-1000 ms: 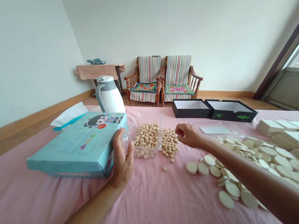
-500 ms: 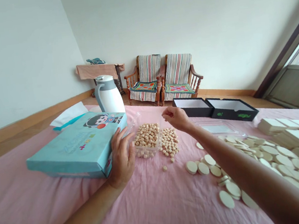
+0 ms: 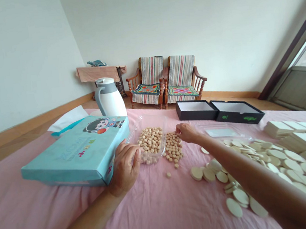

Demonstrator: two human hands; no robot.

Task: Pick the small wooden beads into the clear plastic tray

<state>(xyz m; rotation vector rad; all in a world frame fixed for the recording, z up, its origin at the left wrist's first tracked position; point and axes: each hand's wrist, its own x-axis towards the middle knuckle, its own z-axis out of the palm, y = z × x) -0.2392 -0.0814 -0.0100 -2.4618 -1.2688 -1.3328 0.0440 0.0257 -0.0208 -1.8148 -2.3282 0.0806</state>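
Observation:
A clear plastic container (image 3: 161, 151) full of small wooden beads (image 3: 151, 139) sits in the middle of the pink cloth. At its left wall my left hand (image 3: 126, 166) has its fingers bent over the rim, with the thumb close to the index finger. A pile of loose wooden beads (image 3: 173, 147) lies directly right of the container. Over the pile's far right edge, my right hand (image 3: 188, 132) holds its fingertips pinched together; whatever is between them is hidden. One stray bead (image 3: 168, 175) lies nearer to me.
Left stands a light blue box (image 3: 70, 150), with a white jug (image 3: 111, 97) behind it. Wooden discs (image 3: 275, 153) spread beneath my right forearm, near stacked pale squares (image 3: 297, 135). Farther back are a clear lid (image 3: 224, 131) and two black box halves (image 3: 197, 109) (image 3: 238, 111).
My right hand has come down and slightly right, onto the edge of the bead pile. The fingers of my left hand, spread before, have drawn together at the container's rim.

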